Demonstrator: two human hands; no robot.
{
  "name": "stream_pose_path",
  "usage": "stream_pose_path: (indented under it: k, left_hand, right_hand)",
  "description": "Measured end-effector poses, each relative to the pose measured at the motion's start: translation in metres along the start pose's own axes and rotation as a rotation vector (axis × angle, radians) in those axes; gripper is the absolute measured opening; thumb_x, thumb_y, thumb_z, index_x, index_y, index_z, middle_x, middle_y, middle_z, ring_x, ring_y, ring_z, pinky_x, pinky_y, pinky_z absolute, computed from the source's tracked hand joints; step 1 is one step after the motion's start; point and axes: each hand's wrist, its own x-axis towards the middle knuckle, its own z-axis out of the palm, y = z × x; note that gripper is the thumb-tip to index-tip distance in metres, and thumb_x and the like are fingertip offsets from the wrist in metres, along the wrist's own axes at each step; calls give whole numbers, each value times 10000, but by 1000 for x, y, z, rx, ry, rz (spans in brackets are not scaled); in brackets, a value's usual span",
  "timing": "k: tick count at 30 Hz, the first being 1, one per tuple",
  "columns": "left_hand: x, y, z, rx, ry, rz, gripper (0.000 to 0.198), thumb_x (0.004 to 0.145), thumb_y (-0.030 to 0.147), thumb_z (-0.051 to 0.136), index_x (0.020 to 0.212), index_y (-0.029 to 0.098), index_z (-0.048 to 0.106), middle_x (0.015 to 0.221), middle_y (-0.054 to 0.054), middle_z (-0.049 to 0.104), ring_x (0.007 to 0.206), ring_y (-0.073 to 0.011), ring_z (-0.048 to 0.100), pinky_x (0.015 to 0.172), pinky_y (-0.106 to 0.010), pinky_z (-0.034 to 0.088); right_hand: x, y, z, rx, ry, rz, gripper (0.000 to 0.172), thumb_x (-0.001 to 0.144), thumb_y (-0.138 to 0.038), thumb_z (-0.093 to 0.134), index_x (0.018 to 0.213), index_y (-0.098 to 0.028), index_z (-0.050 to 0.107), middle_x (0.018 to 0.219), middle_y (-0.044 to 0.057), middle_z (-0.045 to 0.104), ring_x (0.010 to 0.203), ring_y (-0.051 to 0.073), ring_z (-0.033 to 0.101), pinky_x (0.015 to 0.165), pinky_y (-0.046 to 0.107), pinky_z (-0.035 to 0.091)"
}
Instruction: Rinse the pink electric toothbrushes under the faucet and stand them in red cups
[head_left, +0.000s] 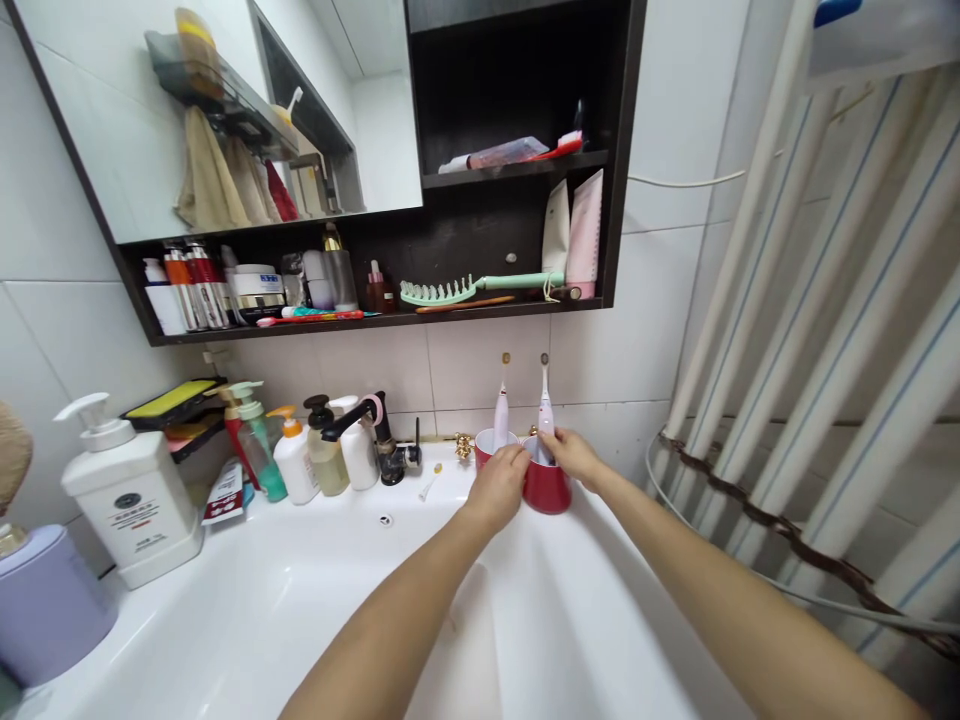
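Two red cups stand at the back right rim of the white sink (pixel 315 600), each with a pink-and-white electric toothbrush upright in it. My left hand (pixel 498 487) is curled around the side of the nearer red cup (pixel 547 488). My right hand (pixel 571 452) rests on that cup's rim at the base of the right toothbrush (pixel 545 400), fingers closed. The farther cup (pixel 489 444) with the left toothbrush (pixel 502 405) sits just behind my left hand.
A black faucet (pixel 379 432) and several pump bottles (pixel 300 455) line the sink's back edge. A large white dispenser (pixel 131 490) stands at left. The dark shelf (pixel 390 315) above carries toiletries and a green comb (pixel 450 290). A striped curtain (pixel 840 330) hangs at right.
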Motion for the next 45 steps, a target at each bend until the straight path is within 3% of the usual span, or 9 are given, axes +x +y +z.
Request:
stream_pose_path:
  k: [7, 14, 19, 23, 26, 32, 38, 41, 45]
  left_hand:
    - [-45, -2, -41, -654, 351, -586, 514, 583, 61, 424, 1080, 154, 327, 550, 47, 433, 540, -90, 429, 576, -241, 363]
    - [-60, 60, -120, -1374, 414, -218, 798, 578, 127, 507, 1204, 237, 24, 500, 99, 391, 437, -33, 360, 497, -188, 321]
    - [-78, 74, -136, -1452, 378, -225, 807, 542, 202, 575, 1183, 240, 87, 502, 98, 430, 441, -46, 399, 492, -206, 334]
    - [-85, 70, -142, -1574, 387, -428, 375, 591, 477, 453, 734, 131, 457, 422, 48, 440, 362, -47, 377, 387, -180, 259]
    - [-85, 68, -145, -1617, 253, -552, 519, 601, 635, 223, 441, 156, 343, 304, 41, 342, 270, -34, 266, 327, -171, 134]
    - [-82, 63, -132, -1525, 135, -668, 584, 581, 675, 93, 387, 166, 304, 247, 36, 305, 227, -35, 211, 323, -178, 81]
    - [-111, 33, -74, -1308, 112, -911, 566, 546, 682, 203, 424, 154, 364, 280, 44, 343, 248, -33, 253, 340, -181, 126]
    - [-135, 11, -43, -1180, 66, -1000, 527, 546, 654, 272, 509, 149, 418, 336, 39, 407, 279, -50, 323, 355, -188, 177]
    - [-151, -9, -24, -999, 94, -945, 403, 581, 551, 370, 550, 152, 420, 397, 43, 436, 324, -56, 362, 373, -192, 221]
  right_hand:
    - [-57, -34, 4, 104, 223, -204, 463, 700, -213, 373, 1152, -169, 284, 637, -14, 477, 617, 126, 466, 619, 272, 376]
    - [-144, -107, 21, 682, -181, -522, 644, 671, -188, 387, 1213, -270, 48, 492, -100, 350, 390, 46, 327, 401, 166, 297]
    - [-167, -123, 17, 881, -254, -382, 549, 656, -231, 444, 1157, -254, 221, 465, -99, 364, 379, 46, 333, 386, 167, 280]
    - [-171, -122, 18, 908, -169, -252, 308, 692, -448, 320, 685, -177, 467, 481, -59, 384, 367, 47, 342, 367, 183, 283]
    - [-173, -124, 20, 836, -196, -219, 469, 683, -537, 242, 392, -176, 307, 415, -50, 353, 329, 42, 320, 348, 188, 272]
    - [-170, -112, 38, 614, -215, -190, 508, 691, -566, 138, 356, -191, 209, 334, -69, 262, 289, 43, 266, 337, 188, 260]
    - [-154, -67, 67, 241, -169, -182, 465, 699, -518, 217, 374, -193, 291, 338, -46, 333, 313, 73, 348, 351, 207, 292]
    - [-130, -52, 73, 25, -47, -206, 285, 682, -415, 379, 585, -165, 477, 624, 28, 528, 556, 121, 494, 499, 226, 368]
    - [-85, -49, 73, -227, 40, -182, 256, 701, -316, 432, 917, -184, 470, 1008, 73, 455, 812, 152, 486, 661, 269, 375]
